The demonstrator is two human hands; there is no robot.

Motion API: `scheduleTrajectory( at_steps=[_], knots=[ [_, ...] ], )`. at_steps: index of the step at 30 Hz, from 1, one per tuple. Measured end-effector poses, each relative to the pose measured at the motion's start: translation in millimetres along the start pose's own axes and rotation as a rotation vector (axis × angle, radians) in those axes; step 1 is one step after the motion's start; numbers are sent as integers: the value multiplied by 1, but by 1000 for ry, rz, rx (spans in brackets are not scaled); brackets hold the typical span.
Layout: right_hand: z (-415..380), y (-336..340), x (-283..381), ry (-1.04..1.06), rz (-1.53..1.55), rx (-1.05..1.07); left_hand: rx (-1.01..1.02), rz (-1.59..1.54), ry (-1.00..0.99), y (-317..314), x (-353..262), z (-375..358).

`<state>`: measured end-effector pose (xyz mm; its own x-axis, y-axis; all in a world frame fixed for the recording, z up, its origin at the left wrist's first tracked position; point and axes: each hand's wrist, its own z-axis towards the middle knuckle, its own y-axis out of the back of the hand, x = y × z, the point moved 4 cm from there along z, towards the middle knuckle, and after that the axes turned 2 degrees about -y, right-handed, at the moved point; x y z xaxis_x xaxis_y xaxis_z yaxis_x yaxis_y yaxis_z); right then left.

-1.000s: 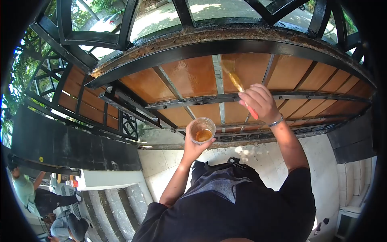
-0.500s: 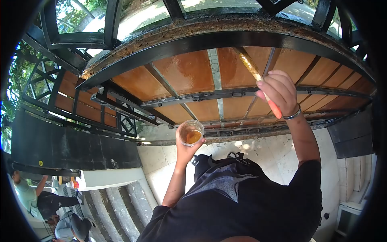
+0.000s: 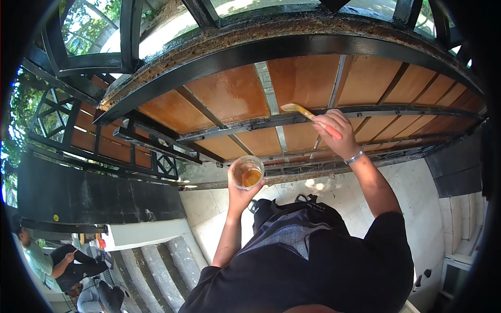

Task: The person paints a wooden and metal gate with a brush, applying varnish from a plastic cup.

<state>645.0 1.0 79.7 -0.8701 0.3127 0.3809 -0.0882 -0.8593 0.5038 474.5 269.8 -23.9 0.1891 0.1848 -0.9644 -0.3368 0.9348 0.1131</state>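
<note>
My right hand [image 3: 336,133] grips a paintbrush [image 3: 308,113] by its handle, which ends in orange-red. The brush's pale bristles lie over the lower part of a brown wooden panel [image 3: 304,78], close above a black metal rail [image 3: 245,127]. That panel looks darker and wetter than the panel [image 3: 368,78] to its right. Lower down, my left hand [image 3: 241,194] is wrapped round a clear plastic cup [image 3: 242,166] with amber liquid [image 3: 250,178] in the bottom. The cup's open mouth faces up toward me.
A rusty-edged black metal frame [image 3: 250,47] curves across the top, with more slatted gate at left. Pale tiles [image 3: 344,190] lie underfoot. Steps [image 3: 156,263] descend at lower left, where two other people [image 3: 44,263] sit by a white ledge [image 3: 151,232].
My right hand has come down and left with the brush, whose bristles moved from the panel's top to its lower edge. The left hand and cup stay put. A person at left lowered an arm.
</note>
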Motion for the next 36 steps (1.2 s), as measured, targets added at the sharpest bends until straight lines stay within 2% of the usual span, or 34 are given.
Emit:
scheduleTrajectory(
  at_steps=[2,4,8,10,12,16,17,19,23,25,26,28,30,33,34,36],
  knots=[
    [-10,19,-3,-2,-47,-45,-14,-21,-2,0,-4,0],
    [-23,40,-9,-66,-230,-116,-30,-41,2,2,-7,-2],
    [-30,67,-1,-110,-213,-258,-24,-3,14,9,-1,-7],
    [-23,65,18,234,-210,-353,-7,-6,21,8,2,-6],
    [-12,44,22,310,-237,-281,2,-13,12,5,-1,-4],
    [-15,-2,20,184,-61,-9,-6,-9,-25,2,-1,-3],
    [-15,-2,20,185,-59,-12,-2,-6,-24,2,-1,-3],
    [-14,-7,21,159,63,134,2,-2,-19,2,-4,-3],
    [32,23,16,165,-57,167,21,-1,10,0,-7,-7],
    [54,49,28,284,-175,-15,19,-10,15,0,-5,-8],
    [62,60,36,284,-173,-15,13,-15,16,1,-3,-10],
    [69,80,56,479,-288,-178,5,-22,22,2,-3,-15],
    [63,76,56,546,-287,-189,18,-1,36,0,-6,-18],
    [41,37,38,491,-282,21,12,-17,38,0,-2,-19],
    [28,27,34,494,-283,20,11,-17,36,0,0,-20],
    [9,8,26,358,-133,212,12,-39,35,-1,3,-21]
  ],
)
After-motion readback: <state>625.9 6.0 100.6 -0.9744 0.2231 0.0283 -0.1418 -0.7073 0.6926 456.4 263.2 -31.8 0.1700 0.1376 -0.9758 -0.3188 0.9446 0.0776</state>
